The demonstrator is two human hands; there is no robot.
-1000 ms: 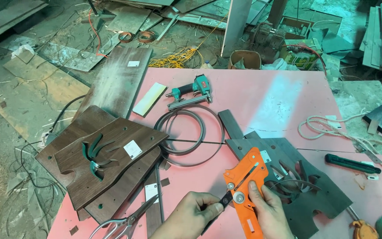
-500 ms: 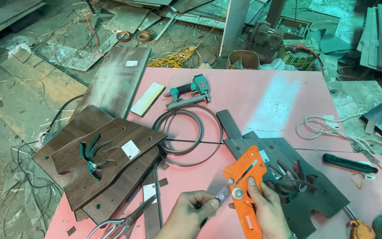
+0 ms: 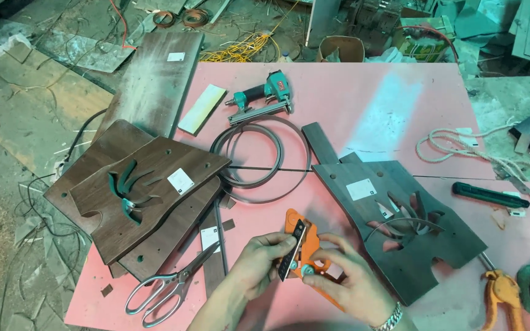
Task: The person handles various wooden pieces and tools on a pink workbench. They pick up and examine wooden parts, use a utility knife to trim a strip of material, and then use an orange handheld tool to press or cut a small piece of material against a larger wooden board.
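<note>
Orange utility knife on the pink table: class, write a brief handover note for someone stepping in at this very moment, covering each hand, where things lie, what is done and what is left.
Left hand: pinches a dark snap-off blade against the knife.
Right hand: steadies the orange utility knife on the pink table.
Nearby: scissors to the left, dark cut-out panels to the right, coiled band and green nail gun beyond.
Done: blade is at the knife body.
Left: cannot tell whether the blade is seated; check before use.
</note>
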